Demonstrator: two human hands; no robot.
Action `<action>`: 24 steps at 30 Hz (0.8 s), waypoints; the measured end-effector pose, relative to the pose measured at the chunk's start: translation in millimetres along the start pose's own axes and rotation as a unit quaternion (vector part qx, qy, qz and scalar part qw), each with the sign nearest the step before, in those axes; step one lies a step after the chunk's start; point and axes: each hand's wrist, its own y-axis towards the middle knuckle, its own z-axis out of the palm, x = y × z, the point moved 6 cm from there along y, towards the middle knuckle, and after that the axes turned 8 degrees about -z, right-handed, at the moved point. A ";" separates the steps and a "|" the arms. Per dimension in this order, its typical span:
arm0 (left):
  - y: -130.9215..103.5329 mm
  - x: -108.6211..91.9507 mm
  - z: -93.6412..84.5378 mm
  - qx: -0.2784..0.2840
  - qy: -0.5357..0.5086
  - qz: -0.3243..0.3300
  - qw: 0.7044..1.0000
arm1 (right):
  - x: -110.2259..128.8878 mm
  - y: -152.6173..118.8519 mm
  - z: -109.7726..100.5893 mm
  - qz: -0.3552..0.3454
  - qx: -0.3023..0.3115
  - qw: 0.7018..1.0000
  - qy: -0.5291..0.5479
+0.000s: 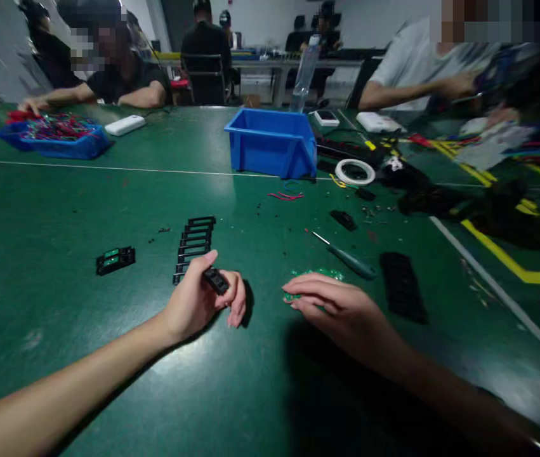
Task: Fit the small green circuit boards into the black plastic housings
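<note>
My left hand (207,295) has its fingers curled round a small black plastic housing (216,280), which shows between thumb and forefinger. Just beyond it lies a row of black frame-like pieces (196,238). Farther left rests a black housing with green boards in it (115,260). My right hand (331,304) is low over the table, its fingertips drawn together on a small green circuit board (291,296), partly hidden by the fingers. More green circuit boards (324,274) lie right behind those fingers. A screwdriver with a dark green handle (346,255) lies beyond my right hand.
A blue bin (270,149) stands at mid-table, with a clear bottle (305,76) behind. At right are a black ribbed block (401,285), a white tape roll (355,171), dark cables and small screws. Two people sit across, one reaching to a blue tray of wires (70,149).
</note>
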 end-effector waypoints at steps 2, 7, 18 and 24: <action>2.3 -1.3 0.2 -0.003 0.002 0.000 1.000 | 1.2 2.9 -0.1 -0.005 -0.003 1.000 -0.002; 4.3 -2.7 0.7 -0.003 0.006 0.001 1.000 | 2.9 5.7 -0.7 -0.005 -0.008 1.000 -0.009; 4.1 -1.8 -1.5 0.003 0.011 0.003 1.000 | -2.1 6.2 1.2 0.040 -0.009 0.999 0.004; 4.5 -1.9 -0.8 0.002 0.010 0.001 1.000 | -3.3 5.4 2.6 0.069 -0.005 0.997 0.034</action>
